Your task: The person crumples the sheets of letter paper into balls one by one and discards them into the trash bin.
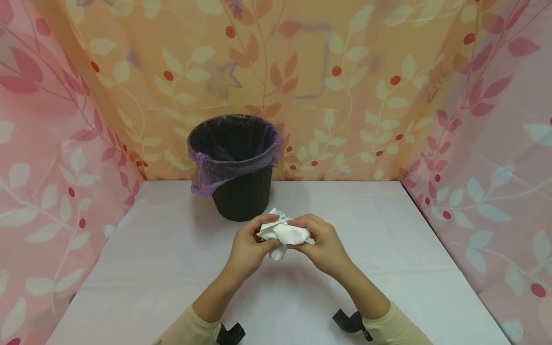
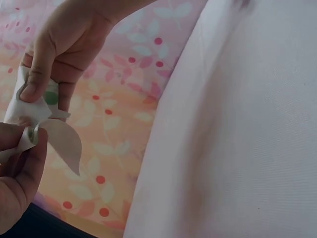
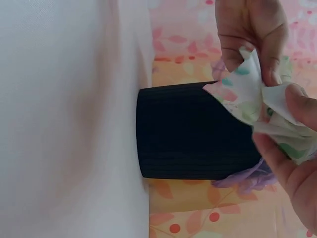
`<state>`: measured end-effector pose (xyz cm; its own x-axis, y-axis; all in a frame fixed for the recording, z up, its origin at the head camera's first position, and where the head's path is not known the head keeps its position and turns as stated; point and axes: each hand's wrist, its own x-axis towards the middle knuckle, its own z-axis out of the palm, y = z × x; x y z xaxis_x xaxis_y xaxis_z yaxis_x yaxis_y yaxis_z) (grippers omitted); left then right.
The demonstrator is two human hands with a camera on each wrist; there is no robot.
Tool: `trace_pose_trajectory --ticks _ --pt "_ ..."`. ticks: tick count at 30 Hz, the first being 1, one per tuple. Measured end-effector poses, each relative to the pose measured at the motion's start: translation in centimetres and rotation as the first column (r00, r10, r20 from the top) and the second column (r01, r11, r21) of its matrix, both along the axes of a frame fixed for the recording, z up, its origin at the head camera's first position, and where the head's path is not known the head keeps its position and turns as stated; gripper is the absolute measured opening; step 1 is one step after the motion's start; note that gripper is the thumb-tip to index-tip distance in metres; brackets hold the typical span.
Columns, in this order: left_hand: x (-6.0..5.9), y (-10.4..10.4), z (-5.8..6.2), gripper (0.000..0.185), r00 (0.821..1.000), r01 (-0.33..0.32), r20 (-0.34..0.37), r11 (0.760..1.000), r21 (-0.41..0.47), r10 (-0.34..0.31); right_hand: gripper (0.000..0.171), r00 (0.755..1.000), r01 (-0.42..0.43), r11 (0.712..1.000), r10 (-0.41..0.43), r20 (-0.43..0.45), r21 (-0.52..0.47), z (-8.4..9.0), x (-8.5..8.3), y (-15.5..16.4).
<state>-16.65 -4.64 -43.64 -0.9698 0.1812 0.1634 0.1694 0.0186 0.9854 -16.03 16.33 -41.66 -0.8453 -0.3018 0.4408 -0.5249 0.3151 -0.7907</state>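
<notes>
A crumpled piece of white paper (image 1: 284,232) is held up in front of me, above the table, between both hands. My left hand (image 1: 249,248) pinches its left side with thumb and fingers, while my right hand (image 1: 324,244) grips the right side the same way. In the right wrist view the paper (image 3: 242,94) shows green and pink printed patches and a pointed loose corner. A loose flap of the paper (image 2: 64,141) hangs out between the hands in the left wrist view. The paper's inner folds are hidden.
Beyond the hands, slightly left, stands a black waste bin (image 1: 241,196) lined with a purple plastic bag (image 1: 207,175). A white cloth covers the table (image 1: 353,215). Floral curtains (image 1: 366,96) enclose the back and both sides. Black wrist devices (image 1: 348,321) sit at both sleeves.
</notes>
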Motion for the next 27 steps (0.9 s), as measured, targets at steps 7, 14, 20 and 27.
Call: trace_pose_trajectory --ticks 7,14,20,27 --pt "0.5 0.6 -0.2 0.035 0.995 -0.082 -0.061 0.996 0.029 0.083 0.028 0.988 0.050 0.998 -0.054 -0.143 -0.031 0.7 0.9 -0.9" --pt "0.7 0.9 -0.2 0.025 0.990 -0.098 -0.101 0.995 0.019 0.100 0.029 0.994 0.028 0.997 -0.035 -0.100 -0.068 -1.1 -0.1 -0.2" --pt "0.2 0.0 0.4 0.052 0.980 0.123 -0.136 0.977 -0.176 -0.148 0.017 0.977 0.034 0.996 -0.017 0.210 -0.077 -0.4 -1.1 1.7" --pt "-0.5 -1.8 1.4 0.102 0.813 0.268 -0.376 0.859 -0.435 -0.444 0.022 0.930 -0.019 0.973 0.101 0.355 -0.228 0.8 -1.5 3.2"
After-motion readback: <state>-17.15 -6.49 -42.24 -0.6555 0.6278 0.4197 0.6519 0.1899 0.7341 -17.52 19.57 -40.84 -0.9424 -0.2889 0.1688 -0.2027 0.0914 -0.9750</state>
